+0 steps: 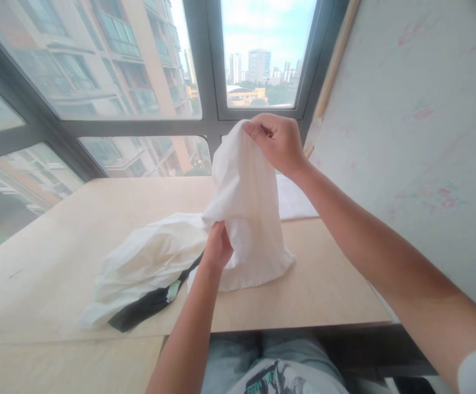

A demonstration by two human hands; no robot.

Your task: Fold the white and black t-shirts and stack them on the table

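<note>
A white garment point(258, 235) of thin cloth, which may be trousers, is partly lifted off the wooden tabletop point(328, 273). My right hand point(276, 142) is closed in a pinch on its raised top edge, high in front of the window. Lower down, my left hand point(219, 246) is closed on a fold of the same cloth; its fingertips are partly hidden. The garment's rumpled left part point(151, 251) lies on the table, with a black band point(139, 309) along its near edge. A pale green label point(173, 291) shows on that band.
Behind the raised cloth lies a folded white cloth point(295, 200) near the wall. A grey-framed window point(139, 128) borders the table's far side, and a flower-patterned wall point(422, 153) stands at the right. The table's near edge runs just in front of my lap.
</note>
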